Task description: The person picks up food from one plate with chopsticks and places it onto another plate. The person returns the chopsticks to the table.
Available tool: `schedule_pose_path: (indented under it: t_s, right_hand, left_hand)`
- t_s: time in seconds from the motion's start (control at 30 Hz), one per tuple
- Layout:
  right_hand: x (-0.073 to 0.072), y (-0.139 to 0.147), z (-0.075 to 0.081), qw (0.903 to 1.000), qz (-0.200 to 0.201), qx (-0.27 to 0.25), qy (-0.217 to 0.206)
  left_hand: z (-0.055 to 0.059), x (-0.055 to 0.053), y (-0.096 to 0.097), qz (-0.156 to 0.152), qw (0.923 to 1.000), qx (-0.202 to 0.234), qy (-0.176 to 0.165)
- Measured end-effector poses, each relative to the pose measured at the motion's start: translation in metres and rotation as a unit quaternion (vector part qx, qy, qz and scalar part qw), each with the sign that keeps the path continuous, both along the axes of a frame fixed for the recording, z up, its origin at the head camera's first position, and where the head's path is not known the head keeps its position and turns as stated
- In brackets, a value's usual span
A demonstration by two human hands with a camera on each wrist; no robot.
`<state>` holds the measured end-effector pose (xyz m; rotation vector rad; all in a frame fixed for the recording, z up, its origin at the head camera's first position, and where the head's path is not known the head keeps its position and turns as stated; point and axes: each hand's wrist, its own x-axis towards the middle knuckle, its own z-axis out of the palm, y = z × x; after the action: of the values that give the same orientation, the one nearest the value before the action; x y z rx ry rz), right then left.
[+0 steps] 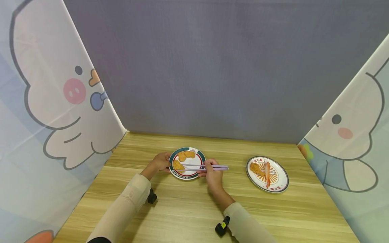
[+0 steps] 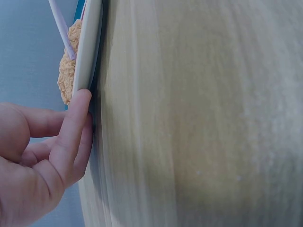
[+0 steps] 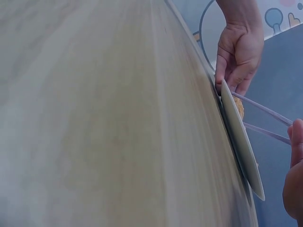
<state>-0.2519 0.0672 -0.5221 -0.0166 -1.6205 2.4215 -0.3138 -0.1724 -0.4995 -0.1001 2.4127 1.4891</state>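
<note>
Teal ran round the rim of the near plate (image 1: 188,161), which lay on the wood-grained bench (image 1: 182,209) between the two hands. At its left edge the left hand (image 1: 162,162) pinched the rim; from the head view most of those fingers were hidden, while the left wrist view showed one fingertip against the plate's pale outer side, others partly lost behind it. The right hand (image 1: 213,173) pinched two lilac chopsticks (image 1: 220,166) by the plate's right edge — whether its lower fingers also touched the rim, I could not tell.

Only the head view gave the plate's upper face: a larger breaded piece (image 1: 178,165) under the chopstick tips, and two smaller nuggets (image 1: 182,156) behind it. Both wrist views saw the plate edge-on, the food mostly covered — yet the left one brought out the crumbly coating and a tip against it, and the right one showed the sticks spread apart, the right hand cut off by the frame. The second plate (image 1: 281,175), with a fried piece (image 1: 257,169) and a red-and-white stick (image 1: 267,174), appeared in the head view alone, its printed characters too small to read.
</note>
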Motion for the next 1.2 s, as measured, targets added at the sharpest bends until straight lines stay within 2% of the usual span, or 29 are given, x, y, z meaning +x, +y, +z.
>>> schedule_pose_path:
  t_s: [0.37, 1.2]
  right_hand:
    - [-0.001, -0.005, 0.0, 0.9998, -0.006, 0.018, -0.006]
    - [-0.002, 0.008, 0.001, 0.9993, -0.029, 0.002, -0.022]
  left_hand:
    - [-0.001, -0.002, 0.001, -0.002, 1.0, 0.002, 0.005]
    - [-0.003, -0.002, 0.0, -0.002, 1.0, 0.006, 0.004]
